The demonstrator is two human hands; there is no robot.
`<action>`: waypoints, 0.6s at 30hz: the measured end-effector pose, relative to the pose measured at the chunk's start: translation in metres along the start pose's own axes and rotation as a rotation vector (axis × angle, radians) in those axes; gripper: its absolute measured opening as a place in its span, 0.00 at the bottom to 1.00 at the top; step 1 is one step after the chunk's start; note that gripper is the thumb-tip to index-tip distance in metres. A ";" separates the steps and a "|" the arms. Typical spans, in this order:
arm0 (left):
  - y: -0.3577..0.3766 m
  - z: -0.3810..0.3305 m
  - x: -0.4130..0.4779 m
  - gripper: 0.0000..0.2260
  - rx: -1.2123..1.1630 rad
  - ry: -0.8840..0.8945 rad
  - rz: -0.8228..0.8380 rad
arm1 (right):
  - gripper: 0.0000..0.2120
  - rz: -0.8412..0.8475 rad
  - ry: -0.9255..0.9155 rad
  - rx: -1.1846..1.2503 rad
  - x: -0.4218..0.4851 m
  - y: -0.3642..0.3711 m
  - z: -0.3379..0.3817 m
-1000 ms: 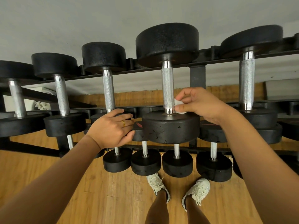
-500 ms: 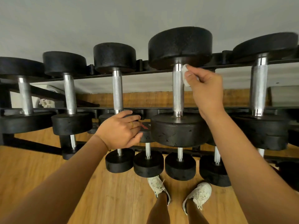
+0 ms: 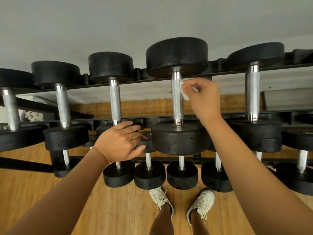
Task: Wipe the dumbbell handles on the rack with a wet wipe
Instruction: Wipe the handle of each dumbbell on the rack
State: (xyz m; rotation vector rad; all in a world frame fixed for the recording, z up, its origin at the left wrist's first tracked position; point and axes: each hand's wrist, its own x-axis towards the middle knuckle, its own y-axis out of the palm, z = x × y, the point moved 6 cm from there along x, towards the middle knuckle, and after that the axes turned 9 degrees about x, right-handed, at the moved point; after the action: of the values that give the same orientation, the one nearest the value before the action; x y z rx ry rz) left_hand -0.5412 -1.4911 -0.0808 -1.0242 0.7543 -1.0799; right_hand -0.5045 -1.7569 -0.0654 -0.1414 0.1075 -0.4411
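A row of black dumbbells with knurled chrome handles lies across the top tier of a black rack (image 3: pixel 152 81). My right hand (image 3: pixel 203 97) pinches a small white wet wipe (image 3: pixel 183 91) against the right side of the large middle dumbbell's handle (image 3: pixel 177 99), near its far end. My left hand (image 3: pixel 120 141) rests flat, fingers relaxed, on the near head of the dumbbell to the left, whose handle (image 3: pixel 115 102) rises above it. More handles stand at the left (image 3: pixel 62 104) and the right (image 3: pixel 252 92).
A lower tier carries several smaller dumbbells (image 3: pixel 149 173) just above the wooden floor (image 3: pixel 33 192). My two feet in white sneakers (image 3: pixel 160 199) stand close under the rack. A grey wall (image 3: pixel 152 22) lies behind.
My right hand slid the wipe from the handle's near end up to its far end, then shifted slightly down and off to the right. My left hand has stayed on the neighbouring dumbbell head.
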 end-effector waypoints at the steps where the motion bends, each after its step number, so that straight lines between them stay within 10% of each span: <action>1: 0.000 0.000 0.000 0.25 -0.001 -0.001 -0.001 | 0.05 -0.015 0.004 -0.004 0.007 0.000 0.003; 18: -0.003 0.001 -0.001 0.22 -0.015 -0.018 -0.078 | 0.03 0.140 0.077 -0.097 -0.020 -0.007 -0.008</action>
State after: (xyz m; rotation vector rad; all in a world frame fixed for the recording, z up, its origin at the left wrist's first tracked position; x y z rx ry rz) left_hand -0.5419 -1.4908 -0.0781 -1.0819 0.7139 -1.1316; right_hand -0.5261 -1.7554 -0.0711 -0.2114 0.2133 -0.3019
